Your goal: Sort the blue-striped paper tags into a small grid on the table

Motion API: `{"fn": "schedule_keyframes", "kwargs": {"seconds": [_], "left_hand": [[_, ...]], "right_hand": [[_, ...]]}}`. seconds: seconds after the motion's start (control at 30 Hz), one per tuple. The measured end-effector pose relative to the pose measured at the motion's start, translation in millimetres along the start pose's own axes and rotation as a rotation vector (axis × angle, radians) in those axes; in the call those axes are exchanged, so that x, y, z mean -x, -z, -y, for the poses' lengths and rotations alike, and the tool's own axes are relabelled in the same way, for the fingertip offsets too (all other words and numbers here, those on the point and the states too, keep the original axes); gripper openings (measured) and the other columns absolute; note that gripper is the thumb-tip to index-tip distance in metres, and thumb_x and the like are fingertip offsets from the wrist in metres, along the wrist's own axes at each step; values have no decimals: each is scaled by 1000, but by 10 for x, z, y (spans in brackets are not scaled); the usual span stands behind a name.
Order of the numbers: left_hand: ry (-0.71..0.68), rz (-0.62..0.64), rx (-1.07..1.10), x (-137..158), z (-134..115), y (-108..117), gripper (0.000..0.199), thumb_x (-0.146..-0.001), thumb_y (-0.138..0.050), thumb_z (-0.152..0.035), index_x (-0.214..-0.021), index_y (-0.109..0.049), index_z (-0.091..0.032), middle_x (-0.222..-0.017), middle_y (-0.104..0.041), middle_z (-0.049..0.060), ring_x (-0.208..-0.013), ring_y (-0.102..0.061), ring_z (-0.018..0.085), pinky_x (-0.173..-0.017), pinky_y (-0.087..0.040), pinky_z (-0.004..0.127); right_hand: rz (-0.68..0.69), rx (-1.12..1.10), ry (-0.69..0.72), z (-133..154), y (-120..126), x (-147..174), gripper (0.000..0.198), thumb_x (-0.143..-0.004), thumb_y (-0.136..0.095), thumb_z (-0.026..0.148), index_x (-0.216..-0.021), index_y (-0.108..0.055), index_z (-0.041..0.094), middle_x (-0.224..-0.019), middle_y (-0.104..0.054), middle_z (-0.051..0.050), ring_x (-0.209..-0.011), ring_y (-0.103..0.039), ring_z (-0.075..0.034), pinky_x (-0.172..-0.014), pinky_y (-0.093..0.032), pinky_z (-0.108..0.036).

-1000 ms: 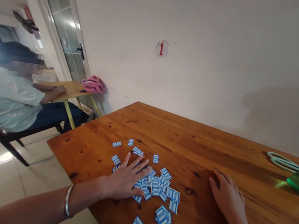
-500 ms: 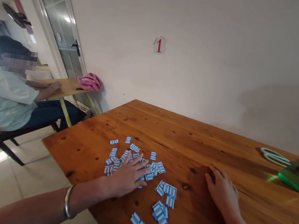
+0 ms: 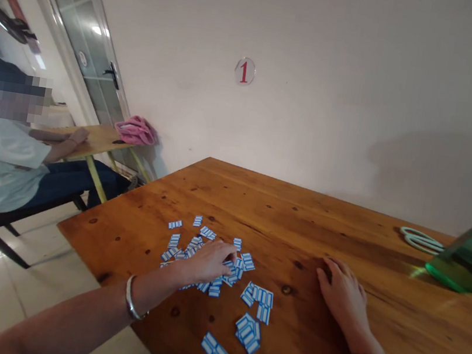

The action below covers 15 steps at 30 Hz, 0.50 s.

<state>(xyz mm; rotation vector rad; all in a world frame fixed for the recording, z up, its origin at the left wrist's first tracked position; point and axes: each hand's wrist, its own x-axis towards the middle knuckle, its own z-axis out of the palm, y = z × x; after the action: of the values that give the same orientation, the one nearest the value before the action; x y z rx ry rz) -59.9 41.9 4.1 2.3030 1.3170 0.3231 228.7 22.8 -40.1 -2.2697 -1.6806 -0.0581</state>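
Observation:
My left hand [image 3: 210, 263], with a silver bangle on its wrist, is over the loose pile of blue-and-white paper labels [image 3: 194, 246]. Its fingers curl down toward the labels, and the fingertips are partly hidden, so what they hold does not show. Closer to me lie a small overlapping stack of labels [image 3: 248, 332] and a single label piece [image 3: 216, 351]. Another cluster of labels [image 3: 261, 296] is to the right of the pile. My right hand [image 3: 343, 296], wearing a dark red bracelet, rests palm down on the wood with fingers stretched out and nothing in it.
The wooden table [image 3: 300, 222] meets a pale wall. At its right stand a green translucent container [image 3: 467, 259] and a coiled white cable [image 3: 421, 241]. To the left, a seated person [image 3: 1, 148] is at another table with a pink cloth [image 3: 136, 129].
My left hand's spread fingers have curled in over the pile, and the hand has shifted slightly up and right. My right hand stays resting on the table. The view has turned slightly right.

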Motion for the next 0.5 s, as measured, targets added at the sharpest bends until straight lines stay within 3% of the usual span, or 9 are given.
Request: {"fn": "schedule_keyframes", "kwargs": {"seconds": [0.23,0.37,0.5], "left_hand": [[57,-4,265,-12,-91,23,14,-67,-55,-15,-80,-59,-14,-62,-57,-3,-59,-53,11,-54,-37,19],[74,-26,330,-6,-129,-13,12,-67,-55,-18,-78,-58,-14,-51,-47,-7,-49,-45,9,-48,-32,19],[70,-64,342,-1,-128,-40,15,-74,-51,-25,-82,-58,-15,-55,-50,-5,-52,-47,10,-48,-32,19]], "right_hand": [[0,-1,3,10,9,1,41,-83,-32,32,-116,-51,17,-126,-49,-7,-118,-41,-24,-93,-34,-44],[-5,-8,1,4,0,5,41,-83,-32,32,-115,-52,16,-126,-49,-8,-116,-42,-25,-93,-35,-45],[-23,-13,10,-1,-4,8,41,-83,-32,32,-115,-52,17,-125,-50,-8,-116,-43,-25,-92,-35,-45]]}}
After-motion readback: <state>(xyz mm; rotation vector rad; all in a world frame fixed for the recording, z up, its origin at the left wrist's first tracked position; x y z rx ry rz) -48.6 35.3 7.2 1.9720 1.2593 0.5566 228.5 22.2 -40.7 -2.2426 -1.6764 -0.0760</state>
